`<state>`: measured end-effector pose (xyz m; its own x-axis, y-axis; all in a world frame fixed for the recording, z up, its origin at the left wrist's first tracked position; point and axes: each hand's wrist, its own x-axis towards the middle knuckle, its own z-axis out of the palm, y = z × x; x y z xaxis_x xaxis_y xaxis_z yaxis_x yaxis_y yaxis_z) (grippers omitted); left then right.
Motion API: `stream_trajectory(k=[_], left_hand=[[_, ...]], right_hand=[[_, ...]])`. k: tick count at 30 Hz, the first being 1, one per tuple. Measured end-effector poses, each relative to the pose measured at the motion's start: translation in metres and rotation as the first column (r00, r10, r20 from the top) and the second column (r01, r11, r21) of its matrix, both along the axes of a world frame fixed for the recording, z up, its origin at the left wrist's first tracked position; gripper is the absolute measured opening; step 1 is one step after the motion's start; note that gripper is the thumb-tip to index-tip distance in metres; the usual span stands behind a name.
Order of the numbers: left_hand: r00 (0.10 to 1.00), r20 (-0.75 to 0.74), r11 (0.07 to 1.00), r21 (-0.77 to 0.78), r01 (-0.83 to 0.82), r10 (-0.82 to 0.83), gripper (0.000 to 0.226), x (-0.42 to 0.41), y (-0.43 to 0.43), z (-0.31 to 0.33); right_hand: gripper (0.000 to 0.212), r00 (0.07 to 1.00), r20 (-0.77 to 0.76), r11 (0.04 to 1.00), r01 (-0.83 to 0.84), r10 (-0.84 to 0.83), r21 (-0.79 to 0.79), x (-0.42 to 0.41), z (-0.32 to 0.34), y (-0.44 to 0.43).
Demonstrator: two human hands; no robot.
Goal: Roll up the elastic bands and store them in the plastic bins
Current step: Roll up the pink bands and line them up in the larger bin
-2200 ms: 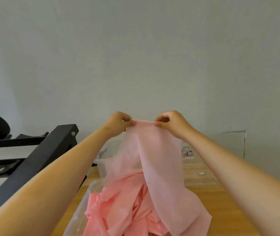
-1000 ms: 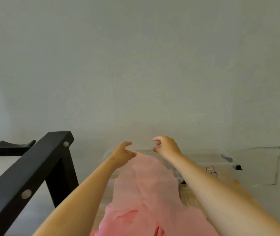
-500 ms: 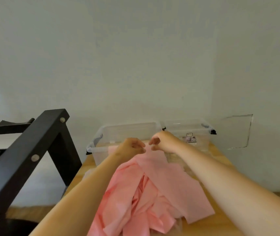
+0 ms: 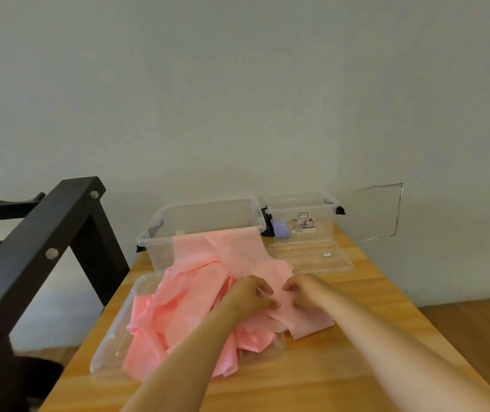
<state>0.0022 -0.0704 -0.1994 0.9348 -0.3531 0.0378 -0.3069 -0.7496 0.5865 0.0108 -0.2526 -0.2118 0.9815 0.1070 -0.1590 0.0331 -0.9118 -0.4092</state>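
Pink elastic band (image 4: 208, 257), bin label (image 4: 303, 225) unreadable

The wooden table (image 4: 312, 379) bears a large bin (image 4: 161, 252), small bin (image 4: 321, 227), near lid (image 4: 109, 349) and far lid (image 4: 312, 260).

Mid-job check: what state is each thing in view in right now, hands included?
Left hand: pinching a band.
Right hand: pinching the same band.
Bands: unrolled, heaped on the tray, one end draped over the big bin's rim.
Tray: under the heap.
Big bin: lid off.
Small bin: lid off, purple item inside.
Lid: lying flat before the small bin.
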Motion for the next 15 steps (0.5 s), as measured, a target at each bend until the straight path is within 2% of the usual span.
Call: stream_trajectory(k=[3, 7, 9, 12, 15], left_hand=[[0.999, 0.044, 0.999, 0.028, -0.025, 0.024, 0.032, -0.003, 0.0, -0.011], [0.996, 0.075, 0.997, -0.072, -0.037, 0.043, 0.006, -0.006, 0.005, -0.016], [0.996, 0.083, 0.996, -0.084, -0.025, 0.032, 0.007, -0.006, 0.009, -0.012], [0.992, 0.117, 0.989, -0.144, -0.034, 0.051, 0.008, -0.003, 0.015, 0.005], [0.981, 0.179, 0.975, -0.219, -0.035, 0.075, 0.005, 0.006, 0.026, 0.034]], right_hand=[[0.041, 0.996, 0.084, 0.999, 0.016, -0.018, 0.034, -0.009, -0.01, 0.004], [0.026, 0.972, 0.23, 0.996, 0.035, -0.052, 0.078, -0.011, -0.009, 0.006], [0.025, 0.961, 0.274, 0.993, 0.014, -0.044, 0.113, -0.009, 0.001, 0.005], [0.005, 0.947, 0.32, 0.985, -0.032, -0.024, 0.169, -0.007, 0.026, 0.003], [0.01, 0.931, 0.366, 0.971, -0.073, -0.016, 0.228, -0.006, 0.058, 0.003]])
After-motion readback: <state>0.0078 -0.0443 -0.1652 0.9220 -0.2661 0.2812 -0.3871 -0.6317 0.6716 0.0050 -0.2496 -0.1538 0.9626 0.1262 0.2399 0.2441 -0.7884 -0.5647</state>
